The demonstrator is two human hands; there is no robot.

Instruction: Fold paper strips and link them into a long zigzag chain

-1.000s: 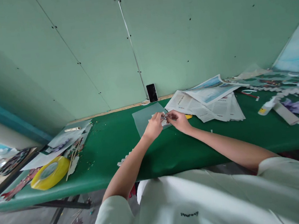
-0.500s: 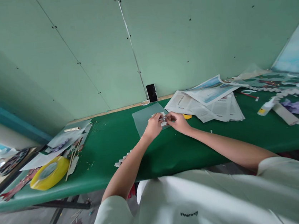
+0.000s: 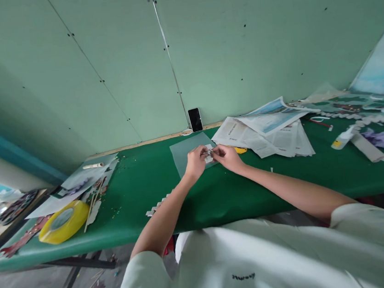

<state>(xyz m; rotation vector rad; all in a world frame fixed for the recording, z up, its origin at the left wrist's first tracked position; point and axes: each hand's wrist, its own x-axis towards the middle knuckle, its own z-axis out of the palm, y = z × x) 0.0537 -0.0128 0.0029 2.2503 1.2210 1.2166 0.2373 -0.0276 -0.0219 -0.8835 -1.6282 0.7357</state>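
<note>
Over a translucent sheet (image 3: 179, 152) on the green table, my left hand (image 3: 196, 163) and my right hand (image 3: 228, 157) meet almost fingertip to fingertip. Both are closed in a pinch on a small whitish piece (image 3: 209, 153), which looks like folded paper; the fingers partly cover it. A pale patch shows just below the piece, too small to make out. Beside my left forearm lies a white zigzag strip (image 3: 153, 208), partly hidden by the arm. Close to the right hand, a yellow object (image 3: 240, 150) pokes out from under printed sheets.
Printed paper sheets (image 3: 267, 133) spread right of my hands. A phone (image 3: 195, 119) leans on the wall. Farther right are a glue bottle (image 3: 343, 139), a pale block (image 3: 368, 147) and crumpled purple material (image 3: 380, 137). A yellow tape roll (image 3: 51, 231) and thin sticks (image 3: 93, 204) lie left.
My left hand has shifted slightly left, leaving a little more of the whitish piece visible between the fingertips. The right hand has barely moved.
</note>
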